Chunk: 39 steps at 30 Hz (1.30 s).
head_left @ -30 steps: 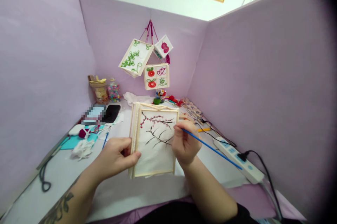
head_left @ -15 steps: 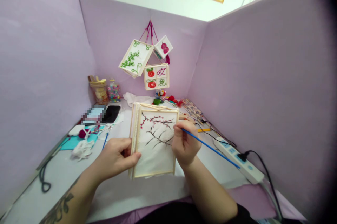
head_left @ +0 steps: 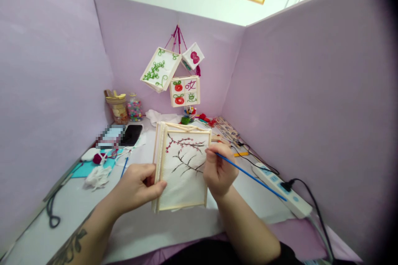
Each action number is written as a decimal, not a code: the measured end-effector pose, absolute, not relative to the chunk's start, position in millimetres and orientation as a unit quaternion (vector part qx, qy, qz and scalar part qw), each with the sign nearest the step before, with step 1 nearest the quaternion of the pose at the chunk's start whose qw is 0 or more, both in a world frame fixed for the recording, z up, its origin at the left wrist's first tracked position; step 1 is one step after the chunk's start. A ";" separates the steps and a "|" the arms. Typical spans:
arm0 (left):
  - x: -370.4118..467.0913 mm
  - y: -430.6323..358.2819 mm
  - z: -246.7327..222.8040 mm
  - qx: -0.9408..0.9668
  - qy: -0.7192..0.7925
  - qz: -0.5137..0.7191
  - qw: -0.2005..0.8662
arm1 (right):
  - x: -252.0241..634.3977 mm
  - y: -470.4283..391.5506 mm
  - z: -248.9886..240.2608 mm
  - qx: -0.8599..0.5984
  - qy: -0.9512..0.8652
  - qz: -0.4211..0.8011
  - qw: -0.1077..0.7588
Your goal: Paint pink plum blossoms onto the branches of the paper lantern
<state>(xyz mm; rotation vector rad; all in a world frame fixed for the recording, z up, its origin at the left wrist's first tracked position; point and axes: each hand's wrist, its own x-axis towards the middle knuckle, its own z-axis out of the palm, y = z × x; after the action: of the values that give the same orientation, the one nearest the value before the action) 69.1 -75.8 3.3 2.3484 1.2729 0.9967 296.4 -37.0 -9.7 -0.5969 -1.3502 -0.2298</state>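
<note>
My left hand (head_left: pixel 141 182) grips the left edge of a box-shaped paper lantern (head_left: pixel 183 190) with a pale wooden frame, its thumb lying on the front. Dark branches with small red blossoms are painted across the upper half of the white panel. Between the fingers of my right hand (head_left: pixel 220 168) is a thin blue-handled paintbrush (head_left: pixel 255 179), its handle slanting down to the right. That hand rests at the panel's right edge, near the branch ends. The brush tip is hidden by the fingers.
Decorated lanterns (head_left: pixel 161 68) hang on the back partition. A power strip (head_left: pixel 282 190) with a black plug lies at the right. On the left are a black phone (head_left: pixel 131 135), crumpled tissue (head_left: pixel 98 176) and a turquoise sheet (head_left: pixel 77 169). Jars (head_left: pixel 134 108) stand behind.
The far end of the paintbrush handle has shifted very slightly right and down. Both hands and the lantern stay almost where they were.
</note>
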 end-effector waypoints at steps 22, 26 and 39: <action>67.3 -74.3 -0.7 0.817 0.443 0.341 0.140 | 297.1 -36.9 -7.7 -0.268 -0.630 -0.122 0.718; 67.2 -75.0 -0.3 0.819 0.437 0.345 0.140 | 296.7 -36.4 -8.5 -0.254 -0.619 -0.110 0.735; 68.0 -73.8 0.5 0.816 0.443 0.343 0.142 | 296.9 -36.9 -6.6 -0.255 -0.630 -0.108 0.726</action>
<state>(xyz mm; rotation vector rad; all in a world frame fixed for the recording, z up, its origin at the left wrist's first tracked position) 68.0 -73.8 0.5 2.3543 1.2788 0.9882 296.9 -36.9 -6.6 -0.5622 -1.3896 -0.2392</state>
